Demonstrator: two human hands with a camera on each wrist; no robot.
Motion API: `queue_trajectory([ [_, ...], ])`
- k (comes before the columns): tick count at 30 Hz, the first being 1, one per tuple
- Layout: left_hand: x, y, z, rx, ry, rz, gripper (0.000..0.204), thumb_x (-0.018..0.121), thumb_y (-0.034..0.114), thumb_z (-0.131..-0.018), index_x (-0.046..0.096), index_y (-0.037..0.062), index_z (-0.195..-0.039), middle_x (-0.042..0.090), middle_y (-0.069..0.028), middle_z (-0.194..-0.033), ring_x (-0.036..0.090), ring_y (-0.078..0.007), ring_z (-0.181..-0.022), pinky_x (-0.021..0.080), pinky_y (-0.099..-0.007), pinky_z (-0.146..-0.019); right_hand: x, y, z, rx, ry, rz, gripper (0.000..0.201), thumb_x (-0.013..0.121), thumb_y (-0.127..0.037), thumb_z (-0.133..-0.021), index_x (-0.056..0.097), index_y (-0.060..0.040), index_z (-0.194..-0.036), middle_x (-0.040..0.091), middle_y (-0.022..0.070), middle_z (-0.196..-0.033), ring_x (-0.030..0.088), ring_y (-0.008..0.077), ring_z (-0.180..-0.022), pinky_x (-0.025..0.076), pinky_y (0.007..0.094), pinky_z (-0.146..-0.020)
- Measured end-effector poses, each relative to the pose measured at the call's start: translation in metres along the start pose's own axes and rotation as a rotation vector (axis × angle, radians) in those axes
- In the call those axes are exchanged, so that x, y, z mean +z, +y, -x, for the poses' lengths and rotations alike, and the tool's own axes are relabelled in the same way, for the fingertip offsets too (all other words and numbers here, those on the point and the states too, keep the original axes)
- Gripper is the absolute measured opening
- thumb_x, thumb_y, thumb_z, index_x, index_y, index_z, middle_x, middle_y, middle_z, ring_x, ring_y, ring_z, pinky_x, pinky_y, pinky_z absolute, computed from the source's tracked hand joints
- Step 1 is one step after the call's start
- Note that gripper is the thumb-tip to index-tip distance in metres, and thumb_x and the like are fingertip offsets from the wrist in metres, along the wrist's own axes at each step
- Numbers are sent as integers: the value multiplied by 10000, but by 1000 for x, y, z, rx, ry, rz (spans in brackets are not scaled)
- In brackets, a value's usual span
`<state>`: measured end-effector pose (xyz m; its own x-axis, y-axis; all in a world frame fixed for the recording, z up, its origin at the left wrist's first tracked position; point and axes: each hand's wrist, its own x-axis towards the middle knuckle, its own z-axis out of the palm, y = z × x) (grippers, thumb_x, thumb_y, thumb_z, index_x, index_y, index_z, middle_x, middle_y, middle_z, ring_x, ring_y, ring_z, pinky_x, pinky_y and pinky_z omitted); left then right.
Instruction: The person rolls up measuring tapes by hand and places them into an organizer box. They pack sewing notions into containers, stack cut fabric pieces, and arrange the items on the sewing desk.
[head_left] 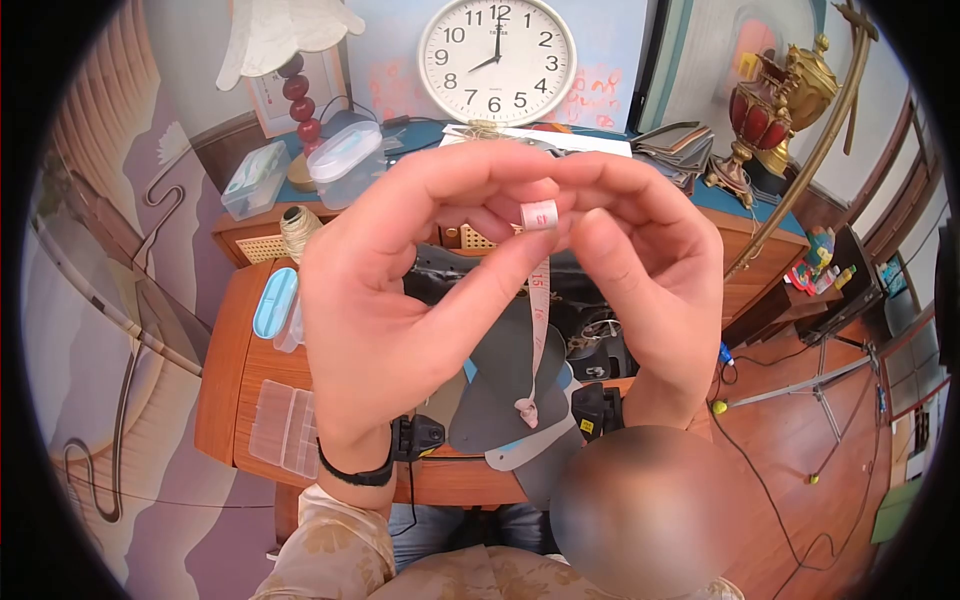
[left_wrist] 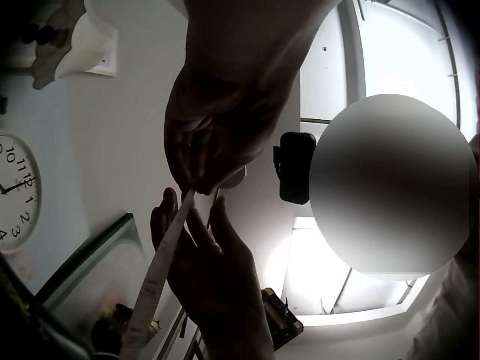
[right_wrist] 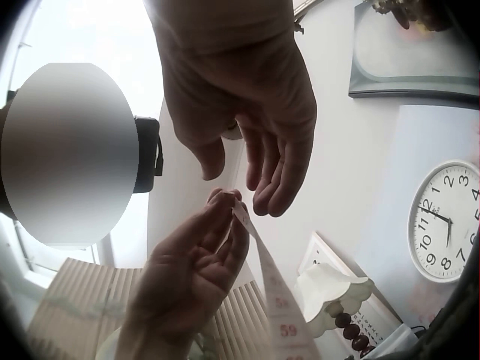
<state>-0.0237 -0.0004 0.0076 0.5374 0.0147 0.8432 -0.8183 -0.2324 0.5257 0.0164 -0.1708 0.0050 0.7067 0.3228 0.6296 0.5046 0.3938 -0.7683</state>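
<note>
In the head view my left hand (head_left: 390, 290) pinches a measuring tape (head_left: 539, 215) between thumb and fingertips. The tape is white with red numbers, rolled into a small coil at the fingers. Its loose length drops over the table to a crumpled end (head_left: 526, 410). My right hand (head_left: 655, 265) is raised just beside it, fingers loosely curved and thumb apart. From the right wrist view, the right hand (right_wrist: 240, 112) has nothing between thumb and fingers, while the left hand (right_wrist: 184, 277) grips the tape below. The left wrist view shows the tape (left_wrist: 161, 270) stretching past both hands.
Grey flat pieces (head_left: 490, 400) lie on the wooden table under the hands. A clear divided box (head_left: 283, 425) and a blue-lidded case (head_left: 275, 303) are at the left, near a thread cone (head_left: 298, 232). Behind stand a lamp (head_left: 300, 100) and a wall clock (head_left: 497, 60).
</note>
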Motion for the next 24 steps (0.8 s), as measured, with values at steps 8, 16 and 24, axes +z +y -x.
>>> queue_trajectory([
  [8, -3, 0, 0, -75, -61, 68, 424, 715, -131, -819, 606, -78, -1225, 693, -153, -1128, 693, -180, -978, 566, -294, -862, 1, 4, -3, -38, 27, 34, 368, 714, 59, -890, 604, 70, -1241, 700, 124, -1110, 671, 163, -1039, 547, 293, -919],
  [16, -4, 6, 0, -327, -2, 251, 366, 667, -87, -896, 580, -93, -1252, 696, -147, -1093, 693, -170, -998, 574, -278, -861, -1, 7, -3, -152, -27, 28, 411, 708, 123, -849, 586, 67, -1238, 681, 156, -1155, 675, 198, -1041, 551, 325, -928],
  [24, -6, -2, -1, -140, -12, 143, 420, 714, -115, -827, 597, -79, -1229, 685, -113, -1034, 677, -150, -970, 558, -269, -851, 1, -1, -2, -1, 24, -79, 369, 685, 94, -889, 585, 77, -1244, 685, 167, -1157, 680, 208, -1046, 550, 342, -930],
])
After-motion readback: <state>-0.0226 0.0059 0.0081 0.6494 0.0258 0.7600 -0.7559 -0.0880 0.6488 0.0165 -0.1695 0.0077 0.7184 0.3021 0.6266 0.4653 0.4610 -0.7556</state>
